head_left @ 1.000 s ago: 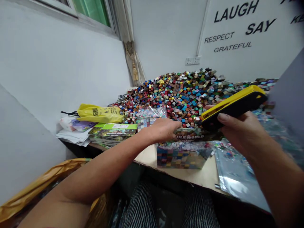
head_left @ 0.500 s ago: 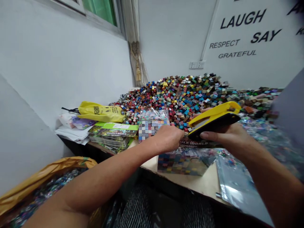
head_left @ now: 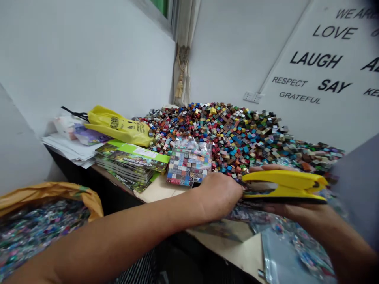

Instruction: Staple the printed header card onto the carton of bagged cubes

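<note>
My right hand [head_left: 290, 210] is wrapped round a yellow and black stapler [head_left: 284, 185], which lies nearly level with its nose pointing left. Close to that nose, my left hand [head_left: 223, 193] is closed on the top of a clear plastic bag [head_left: 251, 215]. The bag hangs below both hands, and its header card is mostly hidden by the stapler and fingers. Behind my left wrist, a packed bag of small patterned cubes [head_left: 188, 165] leans against a large heap of loose coloured cubes [head_left: 231, 130].
A stack of printed header cards [head_left: 127, 165] lies left on the table [head_left: 160, 191], beside a yellow drawstring bag [head_left: 118, 126] and white papers [head_left: 71, 148]. Empty-looking clear bags [head_left: 284, 252] lie at the right. An orange sack [head_left: 94, 199] of filled bags stands lower left.
The stapler has turned from a tilt to nearly level, its yellow side now showing. The bag has turned and sits lower behind my hands. My view has tilted and shifted.
</note>
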The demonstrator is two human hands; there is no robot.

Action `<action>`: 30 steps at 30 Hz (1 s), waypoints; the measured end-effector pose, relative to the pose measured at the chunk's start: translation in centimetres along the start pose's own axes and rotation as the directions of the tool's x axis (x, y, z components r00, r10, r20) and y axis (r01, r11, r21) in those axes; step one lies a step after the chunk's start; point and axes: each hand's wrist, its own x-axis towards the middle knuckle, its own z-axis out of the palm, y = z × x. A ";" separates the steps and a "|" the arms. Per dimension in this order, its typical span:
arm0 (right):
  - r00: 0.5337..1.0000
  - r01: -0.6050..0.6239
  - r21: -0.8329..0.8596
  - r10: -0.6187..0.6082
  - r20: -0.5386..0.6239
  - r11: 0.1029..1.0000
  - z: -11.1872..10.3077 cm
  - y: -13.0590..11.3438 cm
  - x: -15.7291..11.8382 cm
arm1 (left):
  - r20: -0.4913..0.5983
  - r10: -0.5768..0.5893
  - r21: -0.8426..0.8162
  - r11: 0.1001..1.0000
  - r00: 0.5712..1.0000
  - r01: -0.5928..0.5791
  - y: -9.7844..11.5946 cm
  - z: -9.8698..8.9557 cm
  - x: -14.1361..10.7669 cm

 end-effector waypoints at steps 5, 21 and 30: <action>0.999 -0.012 -0.064 0.009 -0.052 0.998 0.1 -0.3 0.0 | -0.066 0.015 -0.026 1.000 0.998 -0.017 -0.1 1.1 0.1; 0.996 -0.071 -0.311 0.052 -0.066 0.948 0.1 -1.2 -1.2 | -0.082 -0.008 0.007 1.000 0.997 0.009 -0.1 1.3 0.2; 0.996 -0.047 -0.319 0.021 -0.083 0.947 1.1 -1.3 -2.5 | -0.052 -0.023 0.019 1.000 0.998 0.024 0.0 0.8 0.1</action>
